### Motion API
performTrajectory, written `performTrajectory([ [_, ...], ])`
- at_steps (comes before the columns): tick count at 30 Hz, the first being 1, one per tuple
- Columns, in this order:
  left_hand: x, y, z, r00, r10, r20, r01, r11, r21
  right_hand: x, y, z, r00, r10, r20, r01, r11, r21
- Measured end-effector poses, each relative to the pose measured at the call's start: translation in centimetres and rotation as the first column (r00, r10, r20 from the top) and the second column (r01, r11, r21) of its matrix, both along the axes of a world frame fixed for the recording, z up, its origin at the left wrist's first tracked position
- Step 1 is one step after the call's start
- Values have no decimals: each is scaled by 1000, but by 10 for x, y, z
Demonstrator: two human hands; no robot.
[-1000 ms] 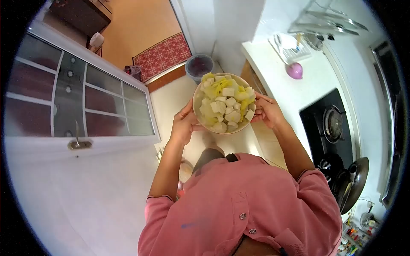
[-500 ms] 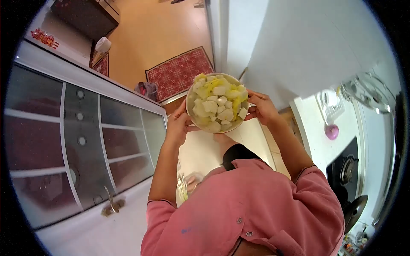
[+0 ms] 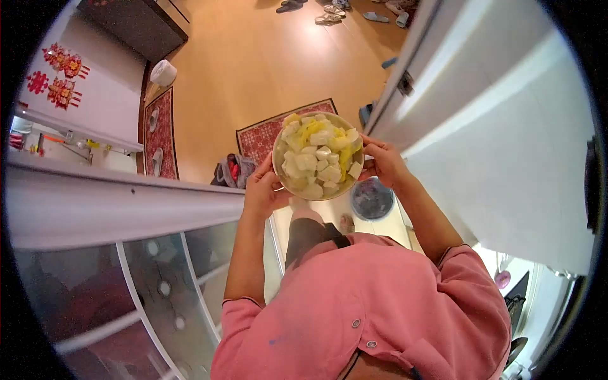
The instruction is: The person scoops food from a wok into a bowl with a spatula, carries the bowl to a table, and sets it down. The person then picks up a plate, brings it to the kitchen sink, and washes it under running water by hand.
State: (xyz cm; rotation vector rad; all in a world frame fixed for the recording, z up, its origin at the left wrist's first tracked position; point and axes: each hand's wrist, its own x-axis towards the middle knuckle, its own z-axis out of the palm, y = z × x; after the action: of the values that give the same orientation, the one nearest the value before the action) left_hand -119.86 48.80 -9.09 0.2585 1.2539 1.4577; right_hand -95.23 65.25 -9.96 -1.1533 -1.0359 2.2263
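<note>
In front of my chest I carry a round, light-coloured bowl [image 3: 347,187] between both hands. It is heaped with white tofu-like chunks [image 3: 308,161] and yellowish leafy vegetable pieces [image 3: 345,155]. My left hand [image 3: 261,191] grips the bowl's left side, thumb near the rim and fingers partly hidden. On the opposite side my right hand [image 3: 387,166] holds the bowl by its edge, with some fingers tucked underneath. The bowl looks roughly level.
A red patterned mat [image 3: 256,140] lies ahead on the wooden floor [image 3: 215,76]. A dark round bucket [image 3: 372,199] stands below my right hand. Bags [image 3: 233,171] sit left of the bowl. Glass door panels [image 3: 155,285] are at left, a white wall [image 3: 494,152] at right, shoes [image 3: 329,18] far ahead.
I have moved forward toward the doorway with the bowl. More wooden floor, shoes and the bucket have come into view; the counter and stove have slipped back to the lower right. Both hands keep their hold.
</note>
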Motion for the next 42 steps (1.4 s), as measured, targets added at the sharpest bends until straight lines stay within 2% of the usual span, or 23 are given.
performTrajectory([
  [3,-55,42,-14,998,-49,-31,49,999,12,-47,44,-15,1000,13,-28,-13,1000,14],
  [4,-73,58,-17,997,-71,-19,72,997,42,-62,59,-17,993,50,-111,-49,999,10],
  [7,-104,105,-7,999,2,-40,-2,1000,-6,-104,101,-28,996,3,-90,-2,1000,15],
  [8,-122,117,-19,996,-57,-65,57,998,8,-115,120,-42,998,-3,-69,5,1000,29],
  [12,-187,175,-38,981,-41,-192,45,999,16,-175,169,-23,993,-69,-98,71,997,9],
  [16,-262,231,-26,981,-101,-165,105,994,13,-242,228,-11,998,23,-52,-21,999,41],
  [19,-309,271,-25,986,-97,-138,104,994,45,-292,264,2,998,-3,-64,3,1000,-1],
  [23,-359,333,-33,984,-103,-143,106,994,12,-337,335,-15,997,51,-56,-49,998,30],
  [27,-407,407,2,986,-93,-137,87,995,-47,-394,411,-9,997,57,-48,-55,998,40],
  [31,-464,459,23,992,-61,-113,59,998,-16,-456,466,18,997,56,-54,-54,997,49],
  [35,-504,547,21,996,-25,-89,25,1000,2,-503,565,23,990,121,-74,-117,992,53],
  [42,-596,693,-4,995,-44,-89,44,999,-4,-594,712,5,993,115,-32,-114,992,56],
])
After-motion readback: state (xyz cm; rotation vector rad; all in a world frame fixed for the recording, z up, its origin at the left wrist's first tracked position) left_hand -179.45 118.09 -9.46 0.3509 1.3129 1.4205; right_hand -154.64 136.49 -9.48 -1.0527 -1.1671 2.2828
